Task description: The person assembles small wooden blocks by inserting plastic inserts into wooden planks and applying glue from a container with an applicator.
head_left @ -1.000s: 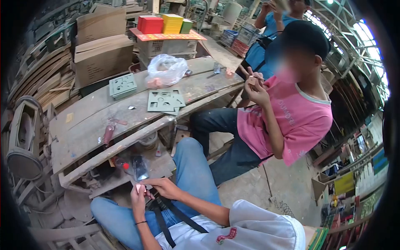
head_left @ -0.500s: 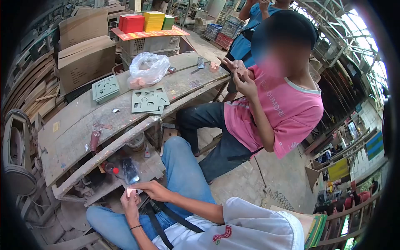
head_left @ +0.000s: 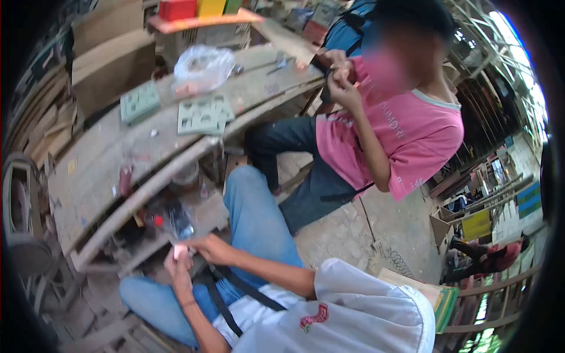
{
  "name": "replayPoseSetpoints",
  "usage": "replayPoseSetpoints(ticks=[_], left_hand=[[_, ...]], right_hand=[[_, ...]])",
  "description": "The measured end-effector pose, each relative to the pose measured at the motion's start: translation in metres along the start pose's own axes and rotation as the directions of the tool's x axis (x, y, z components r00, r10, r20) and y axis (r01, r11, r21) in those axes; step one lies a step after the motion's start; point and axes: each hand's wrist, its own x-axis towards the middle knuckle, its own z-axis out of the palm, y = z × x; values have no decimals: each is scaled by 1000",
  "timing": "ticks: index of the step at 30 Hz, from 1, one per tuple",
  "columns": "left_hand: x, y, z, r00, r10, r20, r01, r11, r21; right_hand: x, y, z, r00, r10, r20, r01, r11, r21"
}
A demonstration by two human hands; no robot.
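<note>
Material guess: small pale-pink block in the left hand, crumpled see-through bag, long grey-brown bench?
Small pale-pink block: unclear; smooth, matte-looking, maybe wood or foam, too blurred to settle.
Crumpled see-through bag: thin plastic film, slightly glossy; creases and cloudy translucency show it.
Long grey-brown bench: likely worn wood, dull finish; plank seams and stains suggest it.

A worn bench (head_left: pixel 88 176) stands on a grey floor (head_left: pixel 341 232), with cartons (head_left: pixel 115 73) and stacked boards (head_left: pixel 36 120) beside it. Bright light shows past metal trusses (head_left: pixel 491 59) at upper right, above a slatted wooden rail (head_left: pixel 494 323).
</note>
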Motion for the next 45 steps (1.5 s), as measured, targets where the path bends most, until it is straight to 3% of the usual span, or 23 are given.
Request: replayPoseSetpoints(ticks=[2,3,4,6,8,10,15,19,22,24,26,29,31,35,38,42,45], left_hand=[[-4,6,3,998,4,-69,1,997,81],[-5,19,12,990,-41,-138,64,983,173],[-4,13,4,993,-25,-119,43,988,149],[-5,11,6,996,-40,-85,47,996,81],[-1,1,-2,998,-58,-15,59,998,26],[-1,12,0,997,-77,-20,77,997,3],[0,8,-2,996,-68,64,68,998,0],[-2,8,-3,995,-100,-3,100,995,-7],[-2,6,2,995,-84,59,81,996,39],[-1,12,3,998,-68,-1,68,996,55],[-2,5,-5,995,-88,41,88,996,22],[-3,4,1,993,-90,76,84,993,83],[-1,10,-1,996,-81,24,79,994,71],[-3,8,1,990,-111,92,95,983,158],[-5,16,0,997,-70,41,65,991,117],[-6,11,2,977,-129,171,86,967,240],[-7,13,1,989,-61,135,26,969,246]], right_hand=[[-2,-14,-8,983,174,65,-163,975,-153],[-4,-11,-6,993,120,23,-115,984,-136],[-3,-17,-6,998,69,-8,-69,996,-61],[-1,-7,-2,977,200,74,-194,978,-83],[3,-4,1,990,124,67,-120,991,-63],[7,-28,-10,993,101,65,-106,992,71],[8,-21,-7,979,174,102,-176,984,12],[4,-27,-7,989,125,74,-132,986,103],[3,-23,-8,971,214,104,-219,975,45],[4,-28,-10,996,72,59,-78,991,107],[5,-24,-5,993,101,61,-108,987,117],[4,-24,-10,974,201,103,-208,977,52],[4,-30,-12,992,106,70,-113,987,113],[3,-21,-11,977,186,105,-195,977,85],[4,-31,-14,992,96,78,-106,987,124],[3,-19,-16,981,176,76,-178,984,27],[6,-20,-16,995,61,84,-68,995,79]])
